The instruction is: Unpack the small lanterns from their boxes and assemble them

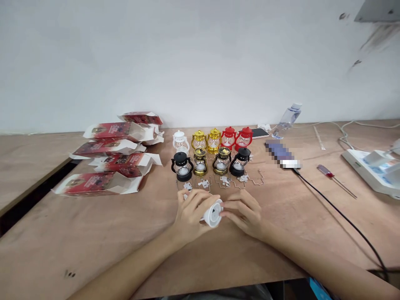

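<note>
My left hand (193, 212) is wrapped round a small white lantern (214, 214). The lantern lies on its side, its round base turned toward me and to the right, with a small dark spot on it; the hand hides most of its body. At the right rim of that base, my right hand (245, 211) has its thumb and fingertips closed on the edge. Just beyond my hands lie bent wire handles (256, 179) and small white pieces (224, 181). Behind these stand two rows of mini lanterns: white (180, 142), gold (214, 141), red (243, 138), black (181, 166) and black-gold (221, 161).
Several opened red boxes (93, 182) lie at left beside a dark gap. On the right are a phone (276, 152) with a black cable (331, 196), a screwdriver (326, 171), a power strip (371, 173) and a tilted bottle (287, 121). Another phone (258, 133) lies behind the lanterns.
</note>
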